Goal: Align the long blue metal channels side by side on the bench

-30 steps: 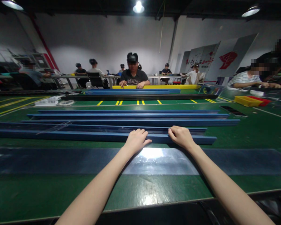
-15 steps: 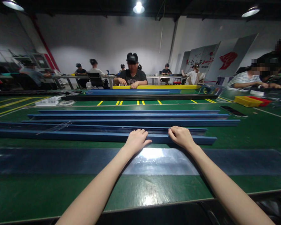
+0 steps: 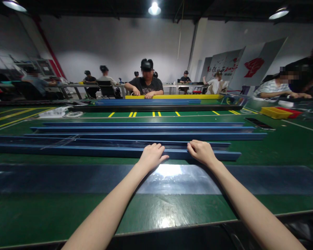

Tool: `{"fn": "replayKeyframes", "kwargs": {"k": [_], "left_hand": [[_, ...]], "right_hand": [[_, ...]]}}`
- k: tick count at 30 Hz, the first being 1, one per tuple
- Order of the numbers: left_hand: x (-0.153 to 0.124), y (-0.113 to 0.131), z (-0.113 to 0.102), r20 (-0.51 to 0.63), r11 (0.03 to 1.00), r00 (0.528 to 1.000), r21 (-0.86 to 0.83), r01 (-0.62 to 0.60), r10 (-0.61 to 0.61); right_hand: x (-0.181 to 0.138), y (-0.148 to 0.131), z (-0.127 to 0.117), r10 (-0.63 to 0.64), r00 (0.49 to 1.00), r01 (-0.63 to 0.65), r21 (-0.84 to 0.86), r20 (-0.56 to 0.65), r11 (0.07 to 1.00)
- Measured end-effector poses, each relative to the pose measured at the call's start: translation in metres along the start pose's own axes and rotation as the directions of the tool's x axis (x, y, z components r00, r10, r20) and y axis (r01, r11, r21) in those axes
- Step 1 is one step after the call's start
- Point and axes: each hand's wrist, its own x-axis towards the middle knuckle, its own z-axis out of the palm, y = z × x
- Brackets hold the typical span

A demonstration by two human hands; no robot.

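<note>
Landmark: nearest blue channel (image 3: 94, 151), a long profile lying crosswise on the green table (image 3: 41, 215).
Left hand (image 3: 151, 156): fingers curled over the channel's near edge, palm down, closed onto it.
Right hand (image 3: 202, 152): just right of the left hand on the same channel, fingers hooked over its top edge in the same way.
Change: none in either hand or the channel against the two earlier views; both grips sit at the same spots. Only the person opposite (image 3: 147, 83), well beyond the channel, has shifted an arm.
Reading: a held pause; the channel appears steadied, not lifted.
Near side of channel: glossy dark film strip (image 3: 67, 178), glare under the wrists.
Far side: further blue channels (image 3: 146, 129), parallel.
Hidden: fingertips behind the channel edge, so grip depth cannot be told; left channel end cut off by the frame.
</note>
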Motion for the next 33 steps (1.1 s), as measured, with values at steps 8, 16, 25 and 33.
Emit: {"fn": "replayKeyframes", "kwargs": {"k": [8, 16, 25, 33], "left_hand": [[-0.0005, -0.0002, 0.0007, -0.013, 1.000, 1.000, -0.003, -0.003, 0.003], [-0.0003, -0.0006, 0.0007, -0.012, 1.000, 1.000, -0.007, -0.001, 0.001], [-0.0004, -0.0002, -0.0017, 0.003, 1.000, 1.000, -0.010, 0.003, -0.003], [-0.0007, 0.0005, -0.0001, -0.005, 1.000, 1.000, -0.007, -0.004, 0.004]], "right_hand": [[0.0001, -0.0001, 0.0001, 0.003, 1.000, -0.003, -0.004, 0.002, 1.000], [0.0000, -0.0005, -0.0001, 0.004, 1.000, -0.004, 0.000, 0.001, 1.000], [-0.0001, 0.0001, 0.0009, -0.007, 1.000, 0.006, -0.008, -0.008, 1.000], [0.0009, 0.0000, 0.0014, 0.008, 1.000, -0.008, -0.025, -0.030, 1.000]]}}
